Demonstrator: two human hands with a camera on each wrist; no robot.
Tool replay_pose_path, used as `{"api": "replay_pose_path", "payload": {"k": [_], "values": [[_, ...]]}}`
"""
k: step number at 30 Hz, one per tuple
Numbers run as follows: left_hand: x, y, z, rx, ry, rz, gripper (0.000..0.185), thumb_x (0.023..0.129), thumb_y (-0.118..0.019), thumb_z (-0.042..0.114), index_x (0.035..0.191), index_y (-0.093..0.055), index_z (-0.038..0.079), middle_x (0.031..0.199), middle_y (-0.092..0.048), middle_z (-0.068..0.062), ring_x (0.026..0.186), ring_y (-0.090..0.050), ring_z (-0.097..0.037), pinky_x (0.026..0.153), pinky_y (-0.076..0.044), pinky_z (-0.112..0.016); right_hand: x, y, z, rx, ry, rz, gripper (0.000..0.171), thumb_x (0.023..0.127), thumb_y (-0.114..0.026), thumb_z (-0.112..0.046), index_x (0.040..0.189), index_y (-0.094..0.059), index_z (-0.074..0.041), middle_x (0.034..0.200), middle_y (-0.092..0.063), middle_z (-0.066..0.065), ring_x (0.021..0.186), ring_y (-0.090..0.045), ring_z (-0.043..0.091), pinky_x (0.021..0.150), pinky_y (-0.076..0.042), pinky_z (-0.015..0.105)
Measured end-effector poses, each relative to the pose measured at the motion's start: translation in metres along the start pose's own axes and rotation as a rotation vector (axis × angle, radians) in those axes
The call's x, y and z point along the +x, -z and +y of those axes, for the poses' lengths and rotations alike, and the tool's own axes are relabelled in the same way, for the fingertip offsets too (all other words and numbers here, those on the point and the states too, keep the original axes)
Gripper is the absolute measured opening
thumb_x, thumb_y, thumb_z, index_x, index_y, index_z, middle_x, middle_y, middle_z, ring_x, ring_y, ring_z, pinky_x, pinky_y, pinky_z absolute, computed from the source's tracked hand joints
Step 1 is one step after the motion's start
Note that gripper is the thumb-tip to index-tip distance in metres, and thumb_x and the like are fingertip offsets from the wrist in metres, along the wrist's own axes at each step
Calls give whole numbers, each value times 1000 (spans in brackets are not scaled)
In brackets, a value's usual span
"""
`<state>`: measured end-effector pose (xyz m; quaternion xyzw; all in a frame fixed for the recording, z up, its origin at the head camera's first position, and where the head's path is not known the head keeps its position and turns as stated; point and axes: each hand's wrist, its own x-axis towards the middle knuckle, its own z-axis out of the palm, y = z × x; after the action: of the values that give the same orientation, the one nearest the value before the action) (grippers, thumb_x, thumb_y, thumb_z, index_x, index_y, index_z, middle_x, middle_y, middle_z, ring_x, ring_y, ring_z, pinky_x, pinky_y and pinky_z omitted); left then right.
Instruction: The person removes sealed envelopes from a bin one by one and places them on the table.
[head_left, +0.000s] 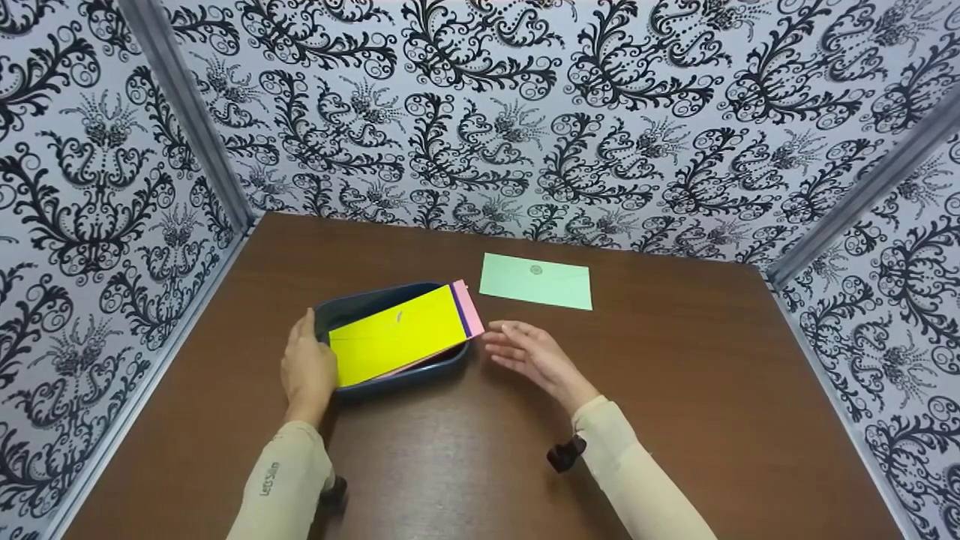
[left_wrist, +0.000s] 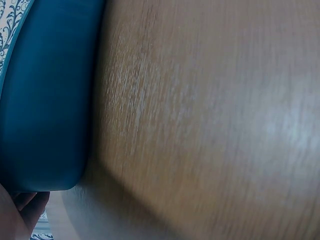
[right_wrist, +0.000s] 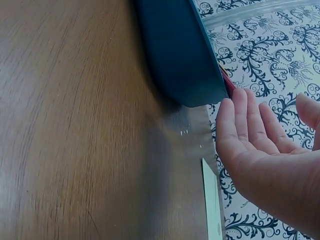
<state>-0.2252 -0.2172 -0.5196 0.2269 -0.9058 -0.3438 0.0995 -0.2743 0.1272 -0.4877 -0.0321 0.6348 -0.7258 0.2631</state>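
Looking down through the head camera, I saw my left hand (head_left: 307, 371) resting against the left end of a dark blue oval plastic tray (head_left: 357, 300), fingers fairly straight along its outer wall with the thumb up at the rim, pressing rather than clenching. That tray sat on the brown wood-grain worktop (head_left: 675, 390), a little left of centre. Lying slanted in the tray was a bright yellow paper envelope (head_left: 397, 334), stacked on a pink envelope (head_left: 470, 307) whose edge showed past its right end, with a thin purple strip between the two; the right ends of this stack stuck out over the tray's rim. My right hand (head_left: 529, 354) was released, fingers straight and loosely spread, palm turned toward the tray, just beside the tray's right end and the jutting envelopes; in the right wrist view its fingertips (right_wrist: 235, 107) sat very near the pink edge, though I could not tell whether they touched. Farther back on the worktop, well apart from the tray, lay a pale green rectangular envelope (head_left: 536, 280), flat, with a small round mark near its upper middle. Black-and-white floral patterned walls (head_left: 525, 112) enclosed the worktop on three sides.
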Motion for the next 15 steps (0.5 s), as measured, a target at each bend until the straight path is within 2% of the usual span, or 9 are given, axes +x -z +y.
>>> {"api": "replay_pose_path", "payload": {"k": [4,6,8,12,15], "values": [[0,1,0,6,-19,-3,62,98,-35,3,158,-26,12,160,-34,-18,82,-61,-36,67,-49,-42,0,-3,0,-21,-18,15,50,101,-56,-31,140,-51,0,132,-66,15,125,-62,30,103,-53,36],[-1,1,0,7,-25,-6,62,98,-34,2,159,-26,12,160,-33,-18,79,-60,-34,62,-44,-39,1,-4,1,-28,-19,17,48,101,-57,-31,138,-53,-1,131,-67,14,122,-64,28,103,-53,36],[-1,1,0,9,-26,-5,62,98,-34,2,158,-26,12,160,-34,-18,79,-60,-35,62,-45,-40,1,-5,1,-29,-16,14,47,101,-57,-30,138,-53,-1,132,-66,15,121,-65,26,103,-52,37],[0,0,-1,9,-20,-5,62,98,-34,3,159,-26,12,160,-34,-18,90,-63,-39,70,-50,-45,1,-7,1,-27,-15,10,46,101,-57,-30,136,-54,-1,132,-66,15,121,-65,27,104,-52,38],[0,0,-1,15,-15,-2,62,98,-35,3,159,-26,12,160,-34,-18,88,-62,-38,71,-50,-44,1,-9,1,-28,-15,6,46,101,-57,-30,137,-54,-1,133,-66,15,122,-64,28,105,-51,38]]}}
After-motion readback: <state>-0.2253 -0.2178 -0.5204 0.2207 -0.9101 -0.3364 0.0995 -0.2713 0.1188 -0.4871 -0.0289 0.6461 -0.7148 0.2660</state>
